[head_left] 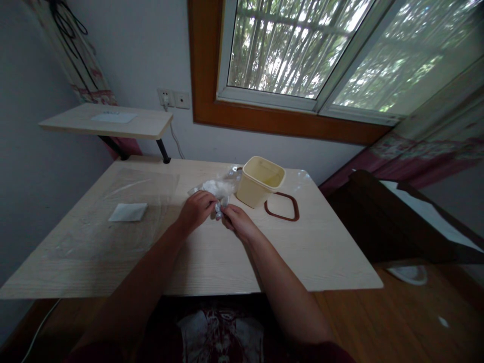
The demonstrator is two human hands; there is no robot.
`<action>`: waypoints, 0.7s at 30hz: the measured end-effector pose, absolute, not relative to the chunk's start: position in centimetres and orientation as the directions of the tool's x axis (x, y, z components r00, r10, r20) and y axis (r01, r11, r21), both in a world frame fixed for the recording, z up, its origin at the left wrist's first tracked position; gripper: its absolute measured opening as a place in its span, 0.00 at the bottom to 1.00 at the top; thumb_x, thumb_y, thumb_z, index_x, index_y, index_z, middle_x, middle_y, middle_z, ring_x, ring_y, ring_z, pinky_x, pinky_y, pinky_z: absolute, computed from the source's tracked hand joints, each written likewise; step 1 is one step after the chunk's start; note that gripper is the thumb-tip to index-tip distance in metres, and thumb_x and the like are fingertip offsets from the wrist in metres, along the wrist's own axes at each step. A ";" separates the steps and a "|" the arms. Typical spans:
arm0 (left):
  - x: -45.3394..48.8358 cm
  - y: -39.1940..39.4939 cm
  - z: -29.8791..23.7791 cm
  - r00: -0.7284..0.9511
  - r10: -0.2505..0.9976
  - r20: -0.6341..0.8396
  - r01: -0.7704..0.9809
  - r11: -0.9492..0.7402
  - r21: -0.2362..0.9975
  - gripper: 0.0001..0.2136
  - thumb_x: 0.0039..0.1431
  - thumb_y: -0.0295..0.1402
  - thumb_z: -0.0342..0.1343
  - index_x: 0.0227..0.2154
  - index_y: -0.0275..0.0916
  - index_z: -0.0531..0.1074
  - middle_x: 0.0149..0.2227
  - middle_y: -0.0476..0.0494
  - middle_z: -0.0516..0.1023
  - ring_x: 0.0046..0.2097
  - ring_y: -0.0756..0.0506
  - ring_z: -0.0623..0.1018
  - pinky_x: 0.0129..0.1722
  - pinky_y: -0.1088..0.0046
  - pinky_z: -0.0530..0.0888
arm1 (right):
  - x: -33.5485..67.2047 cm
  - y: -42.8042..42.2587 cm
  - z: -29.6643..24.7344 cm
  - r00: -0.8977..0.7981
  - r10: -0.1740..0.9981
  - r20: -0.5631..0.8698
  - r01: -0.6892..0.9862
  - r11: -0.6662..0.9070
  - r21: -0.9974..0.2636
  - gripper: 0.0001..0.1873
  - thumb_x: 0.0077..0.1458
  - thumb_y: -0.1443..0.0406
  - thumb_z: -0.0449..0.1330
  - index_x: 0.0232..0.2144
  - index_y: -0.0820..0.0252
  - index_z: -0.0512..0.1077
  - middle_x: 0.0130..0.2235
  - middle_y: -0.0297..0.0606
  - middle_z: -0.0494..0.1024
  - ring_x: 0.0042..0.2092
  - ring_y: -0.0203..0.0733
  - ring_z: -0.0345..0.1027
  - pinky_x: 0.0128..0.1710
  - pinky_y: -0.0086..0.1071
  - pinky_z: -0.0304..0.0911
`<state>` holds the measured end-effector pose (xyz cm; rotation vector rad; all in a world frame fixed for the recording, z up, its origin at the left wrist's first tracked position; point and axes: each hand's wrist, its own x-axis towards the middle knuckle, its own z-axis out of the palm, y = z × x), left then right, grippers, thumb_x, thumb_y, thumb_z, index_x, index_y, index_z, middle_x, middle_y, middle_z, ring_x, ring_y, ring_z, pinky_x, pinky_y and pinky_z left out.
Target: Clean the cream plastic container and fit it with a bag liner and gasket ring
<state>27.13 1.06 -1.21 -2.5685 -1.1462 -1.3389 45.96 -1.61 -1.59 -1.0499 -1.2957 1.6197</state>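
Note:
My left hand (197,209) and my right hand (236,222) meet at the middle of a pale wooden table (196,257). Both are closed in a pinch on a clear plastic bag (217,190) holding something white, which lies just beyond my fingers. A cream plastic bin (260,181) stands tilted right behind the bag. Its dark brown ring-shaped rim (283,207) lies flat on the table to the bin's right.
A folded white cloth (128,212) rests on a clear plastic sheet (113,222) at the table's left. A raised side shelf (108,121) stands at the back left, under wall sockets (174,98). A dark wooden piece of furniture (381,222) stands to the right, below the window.

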 end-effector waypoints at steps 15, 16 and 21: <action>27.4 1.5 -2.3 0.094 0.811 0.577 0.328 -0.573 0.751 0.14 0.59 0.37 0.63 0.45 0.39 0.69 0.37 0.46 0.77 0.35 0.50 0.79 0.35 0.74 0.78 | 46.1 -1.7 -0.9 -0.286 0.948 -0.140 -0.395 -0.250 -0.884 0.18 0.48 0.54 0.70 0.33 0.60 0.71 0.32 0.33 0.75 0.22 0.27 0.43 0.21 0.29 0.35; 27.4 1.5 -2.3 0.091 0.826 0.557 0.309 -0.555 0.772 0.14 0.58 0.37 0.64 0.44 0.39 0.69 0.35 0.47 0.76 0.33 0.50 0.78 0.34 0.75 0.78 | 46.1 -1.7 -0.9 -0.283 0.949 -0.137 -0.416 -0.250 -0.874 0.18 0.48 0.55 0.70 0.33 0.59 0.70 0.31 0.33 0.74 0.22 0.27 0.43 0.21 0.29 0.35; 27.5 1.1 -2.2 0.296 0.880 0.372 0.233 -0.444 0.865 0.09 0.61 0.38 0.60 0.36 0.37 0.74 0.34 0.46 0.77 0.28 0.52 0.78 0.26 0.78 0.73 | 46.4 -1.8 -0.8 -0.336 0.932 -0.135 -0.513 -0.301 -0.803 0.17 0.50 0.57 0.71 0.32 0.59 0.68 0.27 0.28 0.66 0.23 0.27 0.43 0.20 0.27 0.36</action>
